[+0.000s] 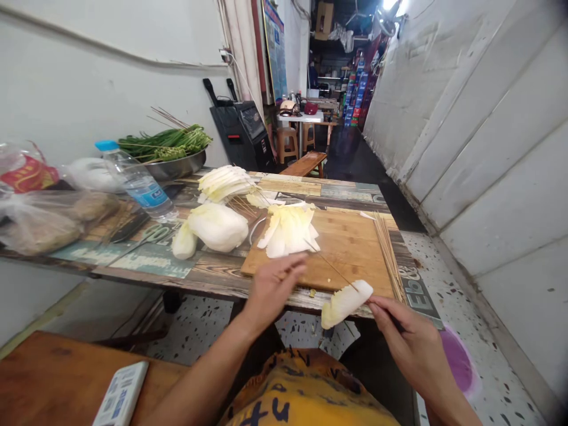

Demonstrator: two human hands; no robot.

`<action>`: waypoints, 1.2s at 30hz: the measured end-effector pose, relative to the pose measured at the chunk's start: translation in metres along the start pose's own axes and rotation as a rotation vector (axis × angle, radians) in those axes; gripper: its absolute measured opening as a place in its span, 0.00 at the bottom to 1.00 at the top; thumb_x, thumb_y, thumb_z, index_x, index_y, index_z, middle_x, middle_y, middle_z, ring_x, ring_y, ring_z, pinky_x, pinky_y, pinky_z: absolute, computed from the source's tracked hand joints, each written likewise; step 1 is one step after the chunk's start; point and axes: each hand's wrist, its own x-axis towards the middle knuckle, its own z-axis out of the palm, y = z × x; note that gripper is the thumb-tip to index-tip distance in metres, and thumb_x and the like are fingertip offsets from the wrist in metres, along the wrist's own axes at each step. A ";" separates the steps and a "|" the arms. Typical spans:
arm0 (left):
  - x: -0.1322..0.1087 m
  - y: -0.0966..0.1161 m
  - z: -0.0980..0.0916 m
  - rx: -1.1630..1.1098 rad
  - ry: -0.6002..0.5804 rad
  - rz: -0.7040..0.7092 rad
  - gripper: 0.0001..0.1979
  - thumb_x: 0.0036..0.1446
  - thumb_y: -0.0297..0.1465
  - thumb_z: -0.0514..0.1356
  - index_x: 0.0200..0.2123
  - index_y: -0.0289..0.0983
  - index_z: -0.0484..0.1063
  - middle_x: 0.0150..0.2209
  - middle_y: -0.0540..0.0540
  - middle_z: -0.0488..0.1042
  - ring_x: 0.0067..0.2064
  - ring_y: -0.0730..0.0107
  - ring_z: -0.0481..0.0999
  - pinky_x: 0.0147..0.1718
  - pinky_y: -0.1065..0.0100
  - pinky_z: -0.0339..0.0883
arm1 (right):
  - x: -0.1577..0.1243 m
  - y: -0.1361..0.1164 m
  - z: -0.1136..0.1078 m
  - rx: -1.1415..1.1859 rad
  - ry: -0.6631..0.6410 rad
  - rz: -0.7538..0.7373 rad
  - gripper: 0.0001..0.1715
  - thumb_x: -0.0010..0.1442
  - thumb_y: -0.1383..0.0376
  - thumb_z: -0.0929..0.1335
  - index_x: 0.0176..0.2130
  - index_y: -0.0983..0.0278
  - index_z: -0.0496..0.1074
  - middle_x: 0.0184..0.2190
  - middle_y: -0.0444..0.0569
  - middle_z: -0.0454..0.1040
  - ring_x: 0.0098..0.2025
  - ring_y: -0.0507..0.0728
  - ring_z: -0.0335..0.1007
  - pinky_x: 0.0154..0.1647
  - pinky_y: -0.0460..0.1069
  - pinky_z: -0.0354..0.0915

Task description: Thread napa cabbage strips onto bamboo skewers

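Note:
My right hand [399, 331] grips the near end of a thin wooden skewer, which runs through a pale cabbage leaf [348, 303] at the table's front edge. The skewer's tip points up and left over the wooden cutting board [350, 242]. My left hand [277, 287], slightly blurred, is over the board's front left edge; its fingers are extended and it holds nothing. Beyond it, loose yellow-white cabbage leaves [290, 229] lie spread on the board. A bundle of skewers [388, 254] lies along the board's right side.
Whole cabbage [222, 227] and skewered leaves [225, 182] lie left of the board. Further left are scissors [154, 233], a water bottle [142, 184], plastic bags [44, 222] and a metal bowl [177, 166] of greens. A purple basin [457, 361] is on the floor at right.

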 end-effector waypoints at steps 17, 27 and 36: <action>0.064 -0.059 -0.046 0.881 -0.019 0.104 0.13 0.55 0.25 0.50 0.36 0.34 0.75 0.37 0.39 0.77 0.41 0.59 0.74 0.41 0.64 0.63 | -0.001 0.005 0.007 0.000 0.034 -0.004 0.13 0.63 0.63 0.64 0.39 0.64 0.77 0.36 0.52 0.81 0.36 0.58 0.79 0.37 0.49 0.74; 0.053 -0.058 -0.043 0.835 0.145 0.046 0.11 0.58 0.32 0.52 0.34 0.34 0.73 0.32 0.41 0.76 0.36 0.61 0.73 0.36 0.66 0.61 | -0.001 0.006 0.008 -0.014 0.062 -0.049 0.11 0.62 0.64 0.64 0.39 0.62 0.76 0.35 0.51 0.81 0.34 0.58 0.79 0.35 0.49 0.74; 0.007 0.010 -0.057 0.522 0.047 0.063 0.11 0.54 0.39 0.60 0.32 0.39 0.77 0.31 0.47 0.79 0.31 0.67 0.73 0.30 0.71 0.60 | -0.005 0.000 0.008 0.007 0.070 -0.111 0.11 0.62 0.68 0.65 0.43 0.59 0.74 0.37 0.48 0.80 0.36 0.56 0.78 0.37 0.48 0.73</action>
